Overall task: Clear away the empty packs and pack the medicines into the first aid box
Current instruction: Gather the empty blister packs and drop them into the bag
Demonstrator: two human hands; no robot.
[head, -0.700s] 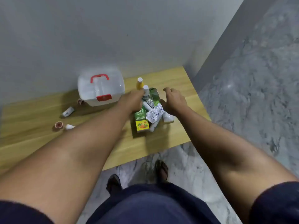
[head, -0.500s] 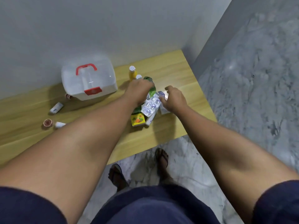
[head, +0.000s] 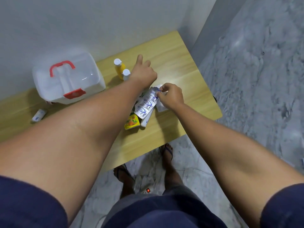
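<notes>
A white first aid box (head: 69, 81) with a red handle and red latch stands closed at the back left of the wooden table (head: 181, 63). My right hand (head: 171, 96) pinches the top end of a silver blister pack (head: 146, 104) that lies on a pile of medicines. In that pile are a yellow-green carton (head: 131, 123), a white tube (head: 145, 121) and a white sachet (head: 160, 107). My left hand (head: 143, 73) hovers above the pile with fingers loosely curled, beside a yellow bottle (head: 120, 68) and a small white-capped bottle (head: 126, 74). Whether it holds anything is hidden.
A small white tube (head: 39, 114) lies on the table left of my left arm, in front of the box. A wall runs behind the table. The table's right edge meets grey marble floor. My sandalled feet (head: 167, 152) stand below the front edge.
My right hand has closed on the top of the blister pack. My left hand has lifted off the pile and moved toward the back. The camera has tilted further down.
</notes>
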